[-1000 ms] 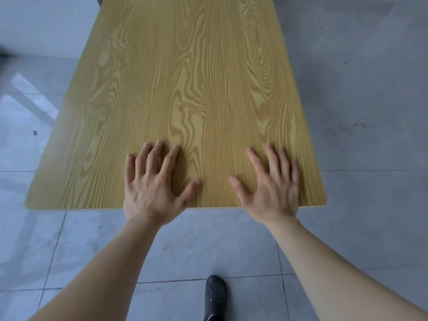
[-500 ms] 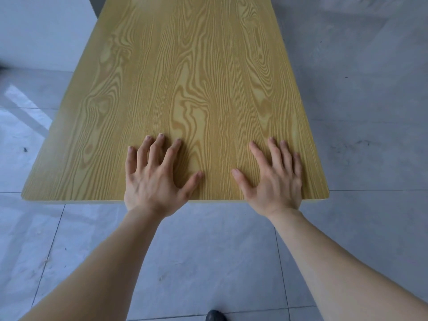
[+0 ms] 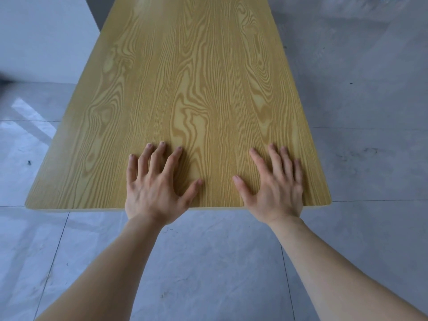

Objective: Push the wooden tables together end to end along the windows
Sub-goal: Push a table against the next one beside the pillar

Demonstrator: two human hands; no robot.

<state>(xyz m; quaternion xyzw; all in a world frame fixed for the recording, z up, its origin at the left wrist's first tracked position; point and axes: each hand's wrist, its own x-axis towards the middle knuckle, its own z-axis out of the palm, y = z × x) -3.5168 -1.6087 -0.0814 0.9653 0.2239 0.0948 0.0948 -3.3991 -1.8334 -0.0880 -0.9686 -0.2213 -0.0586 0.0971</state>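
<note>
One wooden table (image 3: 185,77) with a yellow-brown grain top fills the middle of the head view and runs away from me. My left hand (image 3: 155,186) lies flat on its near end, fingers spread, palm over the edge. My right hand (image 3: 275,184) lies flat beside it, nearer the right corner, fingers also spread. Neither hand grips anything. The table's far end is cut off at the top of the view, and no second table shows.
Grey tiled floor (image 3: 208,262) surrounds the table on the near, left and right sides. A white wall (image 3: 41,38) stands at the far left, close to the table's left edge.
The table and both hands have slid forward over the floor tiles. A dark shoe at the bottom edge has dropped out of view. The hands stay flat in the same spots on the top.
</note>
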